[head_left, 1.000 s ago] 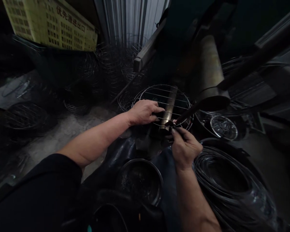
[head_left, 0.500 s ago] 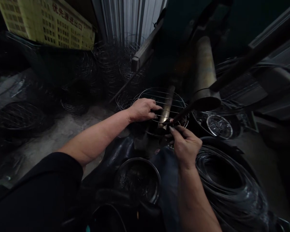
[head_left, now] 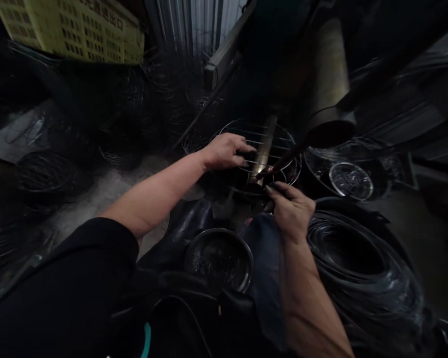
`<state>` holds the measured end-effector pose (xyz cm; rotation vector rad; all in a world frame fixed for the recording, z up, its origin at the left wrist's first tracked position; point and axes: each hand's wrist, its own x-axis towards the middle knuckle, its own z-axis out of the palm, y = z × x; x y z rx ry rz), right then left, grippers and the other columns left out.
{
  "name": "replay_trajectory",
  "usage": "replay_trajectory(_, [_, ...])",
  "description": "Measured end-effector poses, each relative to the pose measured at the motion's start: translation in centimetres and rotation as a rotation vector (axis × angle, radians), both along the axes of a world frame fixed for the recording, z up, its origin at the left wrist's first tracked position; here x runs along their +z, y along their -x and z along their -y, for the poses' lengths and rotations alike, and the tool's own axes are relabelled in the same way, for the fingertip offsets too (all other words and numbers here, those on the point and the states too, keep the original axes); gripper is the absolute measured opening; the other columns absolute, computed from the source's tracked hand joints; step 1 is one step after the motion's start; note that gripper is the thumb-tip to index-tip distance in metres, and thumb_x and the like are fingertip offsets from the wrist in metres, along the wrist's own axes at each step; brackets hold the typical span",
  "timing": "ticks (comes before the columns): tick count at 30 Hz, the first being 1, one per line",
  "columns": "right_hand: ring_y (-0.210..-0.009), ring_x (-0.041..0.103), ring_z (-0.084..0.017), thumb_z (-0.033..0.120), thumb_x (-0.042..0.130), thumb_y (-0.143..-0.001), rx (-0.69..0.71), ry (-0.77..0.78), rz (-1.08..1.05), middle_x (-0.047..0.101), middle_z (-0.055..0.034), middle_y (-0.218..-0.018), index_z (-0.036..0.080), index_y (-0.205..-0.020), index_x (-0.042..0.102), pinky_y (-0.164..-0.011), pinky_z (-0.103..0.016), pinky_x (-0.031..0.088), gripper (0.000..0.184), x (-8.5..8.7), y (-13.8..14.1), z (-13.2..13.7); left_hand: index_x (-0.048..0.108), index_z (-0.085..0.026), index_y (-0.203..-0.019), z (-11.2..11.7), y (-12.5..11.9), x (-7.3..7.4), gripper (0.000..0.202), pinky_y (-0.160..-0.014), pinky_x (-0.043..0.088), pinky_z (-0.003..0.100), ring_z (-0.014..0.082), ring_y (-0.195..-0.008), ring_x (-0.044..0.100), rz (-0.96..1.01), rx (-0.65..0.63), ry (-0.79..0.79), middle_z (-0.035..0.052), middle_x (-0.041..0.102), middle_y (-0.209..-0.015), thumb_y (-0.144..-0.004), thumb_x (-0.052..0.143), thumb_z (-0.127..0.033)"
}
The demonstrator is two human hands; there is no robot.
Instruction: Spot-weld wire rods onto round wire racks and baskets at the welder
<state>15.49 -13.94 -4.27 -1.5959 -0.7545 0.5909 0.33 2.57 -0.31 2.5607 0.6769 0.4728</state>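
One round wire rack (head_left: 278, 147) lies ahead of and between the hands, as I watch from my distant station; it is tilted little, so far as I can judge, and its parallel wires run crosswise, from the left hand's side toward the right; being round, it offers no long axis but these wires. The left hand (head_left: 227, 151) overlaps the rack's left side and is the nearer to it, thumb and forefinger parted; whether its hidden fingers grasp the rim I cannot tell. The right hand (head_left: 293, 206) stands at the near edge, thumb and fingertips close together; what they may pinch I cannot make out. Beyond the right fingertips, a dark rod (head_left: 285, 158) slants down to the rack; a brass-coloured bar (head_left: 266, 144) shows through the wires between the hands, pointing away. Nearer than both hands sits a bowl (head_left: 251, 263); to the right hand's right, a wire coil (head_left: 377, 298).
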Motion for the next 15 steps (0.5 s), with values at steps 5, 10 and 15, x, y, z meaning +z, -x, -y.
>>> replay_trajectory(5, [-0.036, 0.048, -0.010, 0.030, 0.079, -0.062, -0.013, -0.032, 0.034, 0.057, 0.0054, -0.050, 0.014, -0.080, 0.074, -0.036, -0.023, 0.035, 0.024, -0.6, -0.4, 0.2, 0.074, -0.022, -0.114, 0.1, -0.4, 0.4, 0.037, -0.089, 0.046, 0.036, 0.0208, -0.095, 0.063, -0.041, -0.025, 0.007, 0.0018, 0.068, -0.095, -0.077, 0.065, -0.022])
replay_trajectory(10, [-0.040, 0.050, -0.008, 0.021, 0.078, -0.067, 0.025, -0.063, 0.000, 0.061, 0.0010, -0.061, 0.013, -0.076, 0.071, -0.039, -0.024, 0.032, 0.014, -0.2, -0.1, 0.1, 0.075, -0.015, -0.105, 0.5, -0.7, 0.9, 0.029, -0.085, 0.044, 0.039, 0.0213, -0.093, 0.062, -0.074, -0.046, -0.026, 0.0027, 0.064, -0.090, -0.079, 0.063, -0.021])
replay_trajectory(15, [-0.047, 0.056, -0.013, 0.024, 0.075, -0.070, -0.002, -0.010, 0.002, 0.063, 0.0010, -0.067, 0.022, -0.077, 0.067, -0.042, -0.027, 0.038, 0.010, 0.4, 0.3, 0.6, 0.075, -0.015, -0.093, 0.8, -0.7, 1.2, 0.019, -0.083, 0.043, 0.038, 0.0243, -0.102, 0.059, -0.070, 0.008, 0.038, 0.0029, 0.062, -0.091, -0.078, 0.065, -0.022])
